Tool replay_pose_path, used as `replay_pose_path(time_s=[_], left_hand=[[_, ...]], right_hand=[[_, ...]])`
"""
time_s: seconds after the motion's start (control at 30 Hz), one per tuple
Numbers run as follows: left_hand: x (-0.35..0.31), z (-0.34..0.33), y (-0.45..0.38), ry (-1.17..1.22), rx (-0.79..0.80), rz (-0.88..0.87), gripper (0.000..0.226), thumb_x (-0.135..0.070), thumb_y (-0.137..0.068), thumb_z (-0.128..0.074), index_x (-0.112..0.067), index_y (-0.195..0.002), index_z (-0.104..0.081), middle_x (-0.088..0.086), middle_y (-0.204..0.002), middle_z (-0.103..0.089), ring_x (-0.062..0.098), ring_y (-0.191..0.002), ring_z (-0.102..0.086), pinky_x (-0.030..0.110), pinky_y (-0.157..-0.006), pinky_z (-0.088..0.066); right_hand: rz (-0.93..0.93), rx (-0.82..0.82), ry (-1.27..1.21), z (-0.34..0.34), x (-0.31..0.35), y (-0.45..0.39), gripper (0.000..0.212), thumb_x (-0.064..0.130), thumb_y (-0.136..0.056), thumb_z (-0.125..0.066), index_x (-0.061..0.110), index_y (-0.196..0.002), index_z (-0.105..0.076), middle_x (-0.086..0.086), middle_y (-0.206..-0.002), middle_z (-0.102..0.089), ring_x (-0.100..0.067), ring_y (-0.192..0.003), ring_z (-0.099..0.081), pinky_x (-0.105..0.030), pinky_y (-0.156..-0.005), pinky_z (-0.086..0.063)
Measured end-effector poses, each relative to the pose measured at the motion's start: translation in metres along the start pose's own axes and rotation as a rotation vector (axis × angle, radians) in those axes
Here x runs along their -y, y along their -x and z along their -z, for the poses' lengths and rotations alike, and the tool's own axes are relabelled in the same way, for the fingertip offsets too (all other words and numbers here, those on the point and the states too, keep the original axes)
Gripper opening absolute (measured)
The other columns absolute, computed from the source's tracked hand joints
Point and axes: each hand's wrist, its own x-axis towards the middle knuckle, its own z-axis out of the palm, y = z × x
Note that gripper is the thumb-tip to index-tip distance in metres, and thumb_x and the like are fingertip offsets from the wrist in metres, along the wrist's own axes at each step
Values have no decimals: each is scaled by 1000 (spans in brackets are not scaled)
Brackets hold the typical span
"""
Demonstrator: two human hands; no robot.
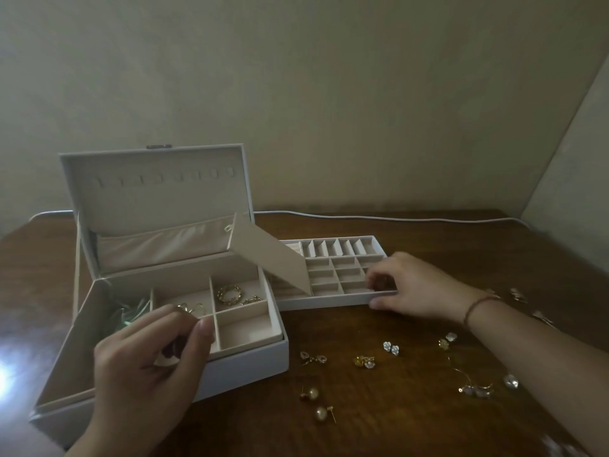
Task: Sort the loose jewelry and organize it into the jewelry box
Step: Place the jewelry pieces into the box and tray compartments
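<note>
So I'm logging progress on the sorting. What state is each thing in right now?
White jewelry box: lid open, upright.
Gold chain rings: lying in a rear box compartment.
White divided tray: out on the wooden table, its flap raised.
Pearl stud earrings: loose on the table.
Left hand: pinching something small over the box.
Right hand: gripping the tray's front corner.

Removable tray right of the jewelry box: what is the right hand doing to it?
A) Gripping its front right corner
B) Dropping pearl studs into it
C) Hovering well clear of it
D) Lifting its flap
A: the right hand has its fingers inside the tray at the front right corner and its thumb against the outer front wall.
</note>
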Motion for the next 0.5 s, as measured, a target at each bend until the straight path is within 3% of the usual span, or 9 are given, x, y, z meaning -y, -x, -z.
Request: replay_pose_path(time_s=[0.23, 0.5], left_hand=[[-5, 1, -2, -29, 16, 0, 45, -27, -91, -55, -3, -52, -61, 3, -50, -48, 12, -54, -44, 19, -54, -35], [0, -3, 2, -35, 28, 29, 47, -33, -92, -54, -8, -53, -62, 5, -52, -52, 13, -55, -46, 25, -55, -37]], right_hand=[[100, -86, 117, -6, -7, 4, 21, 41, -94, -58, 45, -114, -54, 28, -91, -40, 0, -99, -43, -26, -83, -46], [118, -49, 280, -6, -29, 18, 28, 37, -100, -46, 44, -126, -50, 22, -110, -45, -1, -103, -33, -25, -83, -45]])
